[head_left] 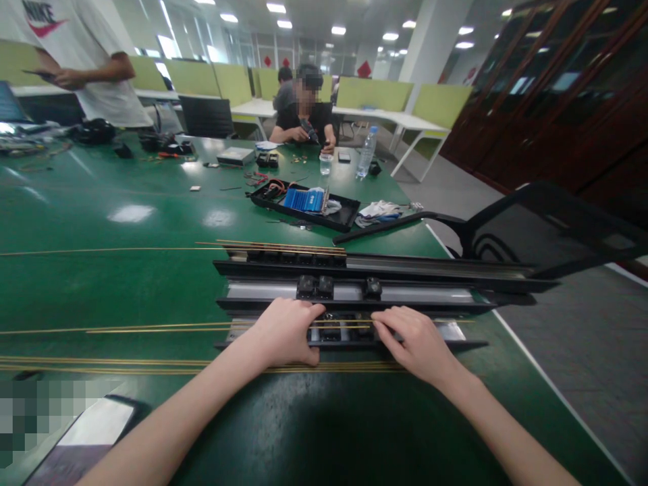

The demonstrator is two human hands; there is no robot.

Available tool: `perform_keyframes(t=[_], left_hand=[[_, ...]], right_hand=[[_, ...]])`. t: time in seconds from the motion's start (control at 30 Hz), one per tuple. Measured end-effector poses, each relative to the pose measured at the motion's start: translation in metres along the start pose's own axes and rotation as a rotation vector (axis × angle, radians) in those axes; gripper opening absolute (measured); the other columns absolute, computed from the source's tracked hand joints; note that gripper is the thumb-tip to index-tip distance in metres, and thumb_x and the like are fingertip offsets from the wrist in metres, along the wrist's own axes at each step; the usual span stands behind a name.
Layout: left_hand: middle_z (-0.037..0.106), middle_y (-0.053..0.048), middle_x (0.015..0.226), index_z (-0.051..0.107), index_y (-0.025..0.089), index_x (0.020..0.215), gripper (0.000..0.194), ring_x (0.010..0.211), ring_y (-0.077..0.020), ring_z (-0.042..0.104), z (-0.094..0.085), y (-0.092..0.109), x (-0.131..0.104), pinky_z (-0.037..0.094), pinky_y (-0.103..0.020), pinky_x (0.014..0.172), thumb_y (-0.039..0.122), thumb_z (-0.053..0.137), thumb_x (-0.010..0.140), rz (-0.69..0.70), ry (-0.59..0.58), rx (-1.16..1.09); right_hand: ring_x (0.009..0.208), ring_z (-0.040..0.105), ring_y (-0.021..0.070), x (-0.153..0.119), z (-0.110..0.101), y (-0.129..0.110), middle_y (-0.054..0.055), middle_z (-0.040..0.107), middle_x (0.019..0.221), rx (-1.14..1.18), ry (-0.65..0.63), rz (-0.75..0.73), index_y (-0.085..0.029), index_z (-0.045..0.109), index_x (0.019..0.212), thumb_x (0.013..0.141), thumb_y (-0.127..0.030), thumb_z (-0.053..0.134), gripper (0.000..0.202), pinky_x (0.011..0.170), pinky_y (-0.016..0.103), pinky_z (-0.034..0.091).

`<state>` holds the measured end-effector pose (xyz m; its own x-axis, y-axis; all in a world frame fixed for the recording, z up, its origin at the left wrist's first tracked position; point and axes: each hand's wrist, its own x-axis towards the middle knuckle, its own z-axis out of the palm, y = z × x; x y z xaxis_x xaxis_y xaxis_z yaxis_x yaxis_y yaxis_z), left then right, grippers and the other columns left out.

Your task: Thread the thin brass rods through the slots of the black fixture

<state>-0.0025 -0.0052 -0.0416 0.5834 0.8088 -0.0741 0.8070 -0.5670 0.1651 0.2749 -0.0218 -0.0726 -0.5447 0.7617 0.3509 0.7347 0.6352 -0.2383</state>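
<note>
Three long black-edged channels lie side by side across the table in front of me. My left hand (pixel 286 331) grips the nearest channel (pixel 349 345), its thumb on the near wall and its fingers over the far wall. My right hand (pixel 418 341) is closed in a pinch on a thin brass-coloured rod (pixel 349 321) that runs along this channel. Small black blocks (pixel 331 327) sit inside, between my hands. More black blocks (pixel 318 287) stand in the middle channel (pixel 425 295). Several brass-coloured rods (pixel 293 248) rest on the farthest channel (pixel 435 264).
More rods (pixel 152 364) lie along the near side. Beyond the channels are a black tray (pixel 344 214) with a blue item, white gloves (pixel 379 212) and a water bottle (pixel 367 154). A black chair (pixel 551 223) stands at the right edge. Other people are across the table.
</note>
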Motion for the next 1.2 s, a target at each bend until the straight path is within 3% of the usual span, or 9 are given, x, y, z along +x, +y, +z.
perform_keyframes(t=[0.13,0.27,0.4,0.57,0.93,1.2], left_hand=[[0.075,-0.009,0.106,0.064,0.024,0.117,0.060,0.088,-0.0343,0.071,0.000,-0.002,0.001,0.055,-0.042,0.071,0.045,0.068,0.061,0.004,-0.003,-0.014],[0.075,-0.008,0.105,0.064,0.024,0.116,0.059,0.088,-0.0332,0.072,0.001,-0.002,0.001,0.054,-0.040,0.072,0.045,0.069,0.061,-0.006,0.000,-0.024],[0.075,-0.008,0.106,0.065,0.024,0.117,0.060,0.090,-0.0326,0.071,0.001,0.000,0.000,0.054,-0.039,0.074,0.045,0.070,0.061,-0.011,0.003,-0.027],[0.075,-0.008,0.107,0.065,0.024,0.117,0.061,0.089,-0.0322,0.071,0.001,0.001,0.000,0.055,-0.039,0.073,0.044,0.070,0.060,-0.002,0.009,-0.031],[0.076,-0.006,0.098,0.066,0.025,0.113,0.059,0.084,-0.0315,0.072,0.002,0.004,-0.002,0.053,-0.038,0.067,0.049,0.071,0.059,-0.005,0.023,0.009],[0.076,-0.007,0.104,0.065,0.025,0.117,0.063,0.089,-0.0316,0.071,0.002,0.006,-0.004,0.053,-0.037,0.072,0.049,0.072,0.059,-0.009,0.026,0.014]], right_hand=[[0.073,0.062,0.0203,0.003,-0.004,-0.005,0.005,0.069,0.083,0.011,-0.039,0.057,-0.016,0.058,0.123,0.091,-0.023,0.053,0.033,0.072,0.036,0.048],[0.076,0.061,0.0200,0.004,-0.008,-0.008,0.003,0.068,0.086,0.009,-0.123,0.019,-0.018,0.045,0.144,0.089,-0.027,0.057,0.057,0.073,0.035,0.047],[0.079,0.062,0.0199,0.003,-0.004,-0.008,0.005,0.070,0.088,-0.005,-0.111,0.025,-0.020,0.054,0.138,0.094,-0.039,0.059,0.048,0.073,0.034,0.046],[0.077,0.062,0.0193,0.001,-0.002,-0.009,0.004,0.070,0.084,-0.008,-0.074,0.049,-0.020,0.060,0.131,0.095,-0.040,0.059,0.042,0.073,0.033,0.046],[0.078,0.062,0.0208,-0.002,-0.003,-0.007,0.004,0.070,0.086,-0.030,-0.094,0.040,-0.018,0.058,0.131,0.096,-0.041,0.057,0.042,0.073,0.034,0.046],[0.081,0.063,0.0218,-0.004,-0.007,-0.011,0.006,0.070,0.089,-0.055,-0.117,0.038,-0.020,0.057,0.135,0.096,-0.043,0.056,0.045,0.073,0.035,0.047]])
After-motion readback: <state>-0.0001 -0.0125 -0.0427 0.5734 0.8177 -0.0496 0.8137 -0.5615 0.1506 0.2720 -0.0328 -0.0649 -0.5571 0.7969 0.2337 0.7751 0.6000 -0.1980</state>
